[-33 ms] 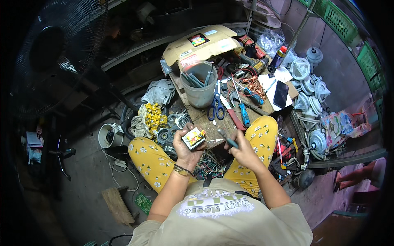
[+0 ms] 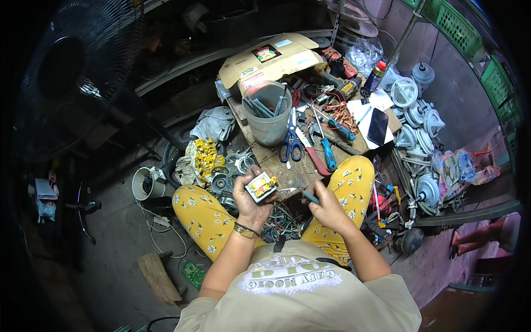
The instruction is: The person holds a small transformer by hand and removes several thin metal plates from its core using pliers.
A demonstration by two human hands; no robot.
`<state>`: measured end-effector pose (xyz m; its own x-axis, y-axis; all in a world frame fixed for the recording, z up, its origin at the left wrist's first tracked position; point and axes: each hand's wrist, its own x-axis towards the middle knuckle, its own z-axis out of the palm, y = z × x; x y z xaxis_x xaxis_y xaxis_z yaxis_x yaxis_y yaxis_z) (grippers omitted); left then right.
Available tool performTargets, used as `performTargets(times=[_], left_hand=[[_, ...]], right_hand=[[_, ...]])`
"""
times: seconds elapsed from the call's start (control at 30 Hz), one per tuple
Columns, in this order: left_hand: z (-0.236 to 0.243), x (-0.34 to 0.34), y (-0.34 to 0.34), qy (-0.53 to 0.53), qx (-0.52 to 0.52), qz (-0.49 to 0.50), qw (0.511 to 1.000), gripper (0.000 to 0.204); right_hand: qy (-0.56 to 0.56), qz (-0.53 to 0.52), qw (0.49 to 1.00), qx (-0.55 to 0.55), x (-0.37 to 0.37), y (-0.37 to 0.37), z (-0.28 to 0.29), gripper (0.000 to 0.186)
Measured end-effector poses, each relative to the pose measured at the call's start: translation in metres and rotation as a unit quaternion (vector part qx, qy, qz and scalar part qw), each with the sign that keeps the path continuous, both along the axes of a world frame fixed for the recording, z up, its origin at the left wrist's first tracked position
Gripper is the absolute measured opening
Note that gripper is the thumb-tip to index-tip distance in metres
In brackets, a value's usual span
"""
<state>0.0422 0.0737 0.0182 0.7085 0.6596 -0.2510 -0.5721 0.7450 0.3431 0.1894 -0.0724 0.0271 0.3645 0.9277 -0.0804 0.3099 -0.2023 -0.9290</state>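
Cradled in my left hand (image 2: 250, 202) is a small metal-cored part with yellow wrapping (image 2: 261, 187), its face tilted upward. My right hand (image 2: 326, 210), just to its right, grips a grey-green handled tool (image 2: 310, 196); the tool's head is not clear. Both hands are between my knees, in front of the cluttered wooden worktop (image 2: 265, 160). Blue-handled scissors (image 2: 290, 145), a red-handled knife (image 2: 316, 160) and a blue-handled screwdriver (image 2: 329, 155) lie just beyond them.
A grey bucket (image 2: 265, 127), cardboard (image 2: 268, 58), copper wire (image 2: 345, 116) and a phone (image 2: 378, 127) sit on the worktop. A standing fan (image 2: 77, 77) is left, white plastic parts (image 2: 417, 127) right. Another person's legs (image 2: 478, 238) show at lower right.
The tool in my right hand has swung, and its metal head, raised toward the part earlier, no longer shows clearly. My left hand and the part have barely moved.
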Motion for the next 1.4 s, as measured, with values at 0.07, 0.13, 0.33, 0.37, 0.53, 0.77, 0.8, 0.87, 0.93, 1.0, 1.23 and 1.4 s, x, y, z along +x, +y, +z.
performTargets(times=[0.07, 0.13, 0.33, 0.37, 0.53, 0.77, 0.8, 0.87, 0.93, 1.0, 1.23, 1.4], left_hand=[[0.01, 0.003, -0.006, 0.023, 0.032, 0.015, 0.999, 0.017], [0.009, 0.004, -0.006, 0.012, 0.074, 0.026, 0.997, 0.016], [0.008, 0.008, -0.009, 0.051, 0.21, 0.103, 0.971, 0.016], [0.011, 0.008, -0.01, 0.063, 0.235, 0.11, 0.964, 0.017], [0.007, 0.009, -0.011, 0.104, 0.288, 0.14, 0.942, 0.019], [0.009, 0.01, -0.014, 0.084, 0.286, 0.142, 0.944, 0.019], [0.009, 0.011, -0.016, 0.068, 0.24, 0.133, 0.959, 0.019], [0.01, 0.014, -0.022, 0.035, 0.147, 0.112, 0.982, 0.019], [0.011, 0.01, -0.022, 0.031, 0.109, 0.107, 0.988, 0.017], [0.01, 0.005, -0.021, 0.052, 0.111, 0.115, 0.986, 0.017], [0.007, 0.003, -0.011, 0.072, 0.257, 0.16, 0.95, 0.02], [0.011, -0.002, -0.008, 0.09, 0.311, 0.171, 0.931, 0.022]], right_hand=[[-0.138, 0.075, 0.987, 0.026, -0.003, -0.003, 0.013, 0.018], [-0.201, 0.058, 0.977, 0.051, -0.011, -0.003, 0.024, 0.021], [-0.287, 0.043, 0.955, 0.062, -0.027, -0.003, 0.037, 0.038], [-0.288, 0.038, 0.955, 0.061, -0.028, -0.003, 0.037, 0.034], [-0.296, 0.02, 0.954, 0.046, -0.033, 0.003, 0.033, 0.026], [0.022, 0.017, 0.997, 0.07, -0.034, 0.009, 0.008, 0.014], [0.206, 0.027, 0.977, 0.048, -0.034, 0.012, 0.004, 0.013], [0.407, 0.005, 0.912, 0.052, -0.031, 0.012, 0.005, 0.013], [0.455, -0.049, 0.883, 0.107, -0.024, 0.013, 0.019, 0.015], [0.216, -0.012, 0.971, 0.097, -0.016, 0.008, 0.02, 0.017], [-0.262, 0.043, 0.963, 0.041, -0.038, 0.003, 0.038, 0.03], [-0.284, 0.026, 0.957, 0.044, -0.043, 0.003, 0.038, 0.029]])
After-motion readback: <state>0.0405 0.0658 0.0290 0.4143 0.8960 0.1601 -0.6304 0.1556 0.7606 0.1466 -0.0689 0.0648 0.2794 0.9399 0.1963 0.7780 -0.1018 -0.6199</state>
